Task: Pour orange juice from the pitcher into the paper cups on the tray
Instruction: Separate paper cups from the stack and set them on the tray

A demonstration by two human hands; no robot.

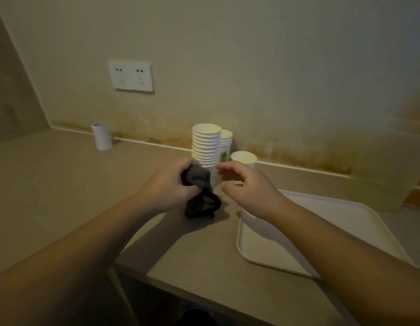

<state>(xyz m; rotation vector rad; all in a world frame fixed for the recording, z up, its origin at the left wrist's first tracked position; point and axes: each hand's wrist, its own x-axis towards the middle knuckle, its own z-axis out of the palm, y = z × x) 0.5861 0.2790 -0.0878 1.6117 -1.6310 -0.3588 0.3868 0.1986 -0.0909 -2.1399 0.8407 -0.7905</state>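
With the left hand (173, 184) in a closed grip on a dark bundle (199, 194) and the right hand (244, 184) hovering wide and empty beside the tall cup stack (206, 144) on the counter (63, 184) — the tray (345, 222) bare, the pale pitcher (387, 161) at far right — a careless brush could topple the stack.

We see a tall stack of white paper cups (206, 144) upright by the wall | a shorter stack (226, 144) just behind | single cup (243, 159) beside | white tray (322, 229) flat on worktop | translucent pitcher (380, 165) blurred, far right.
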